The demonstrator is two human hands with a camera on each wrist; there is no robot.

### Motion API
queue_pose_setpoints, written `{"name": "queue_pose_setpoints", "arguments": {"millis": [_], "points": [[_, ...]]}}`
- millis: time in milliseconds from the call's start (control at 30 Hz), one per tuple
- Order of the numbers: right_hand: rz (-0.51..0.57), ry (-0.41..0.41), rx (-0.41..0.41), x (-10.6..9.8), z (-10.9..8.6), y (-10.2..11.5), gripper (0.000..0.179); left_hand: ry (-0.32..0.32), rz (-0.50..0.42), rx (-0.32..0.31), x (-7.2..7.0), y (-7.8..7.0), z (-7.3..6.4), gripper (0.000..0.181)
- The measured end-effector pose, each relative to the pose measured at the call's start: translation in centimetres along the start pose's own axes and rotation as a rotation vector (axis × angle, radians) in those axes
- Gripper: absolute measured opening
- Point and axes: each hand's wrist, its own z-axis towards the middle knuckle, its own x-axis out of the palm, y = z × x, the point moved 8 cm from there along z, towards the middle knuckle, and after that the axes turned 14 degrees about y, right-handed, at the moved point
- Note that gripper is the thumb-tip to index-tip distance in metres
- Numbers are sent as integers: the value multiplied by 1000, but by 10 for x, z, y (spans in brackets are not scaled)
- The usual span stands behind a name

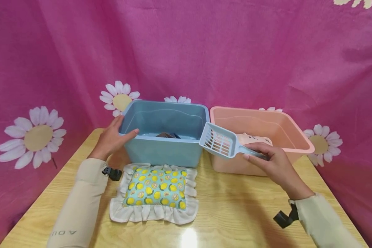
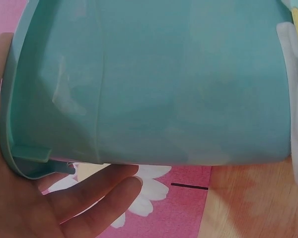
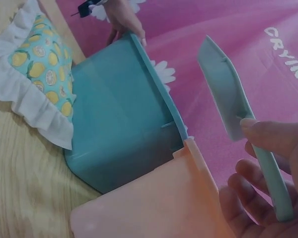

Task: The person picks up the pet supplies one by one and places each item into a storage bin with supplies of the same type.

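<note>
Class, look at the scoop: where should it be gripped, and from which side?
Take the scoop by its handle, probably from the right in the head view: the slim bar extends that way, while the wide, slotted pan points left. The right hand holds it there.

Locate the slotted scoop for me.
In the head view, the slotted scoop is right of centre, held in the right hand, overlapping the pink bin from this angle, its wide end nearest the blue bin.
</note>
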Motion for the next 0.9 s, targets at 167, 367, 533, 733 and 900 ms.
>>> {"name": "queue_pose_setpoints", "arguments": {"millis": [167, 367, 533, 733, 900], "points": [[10, 0, -2, -3, 8, 1, 29, 9, 0, -18, 0, 2, 2, 103], [24, 2, -65, -3, 17, 6, 30, 6, 11, -8, -1, -1, 0, 100], [9, -6, -56, -6, 22, 6, 33, -6, 10, 0, -2, -1, 1, 99], [60, -4, -31, -4, 28, 1, 31, -9, 8, -4, -1, 0, 0, 98], [61, -10, 3, -6, 32, 0, 30, -10, 12, 0, -1, -1, 0, 98]]}}
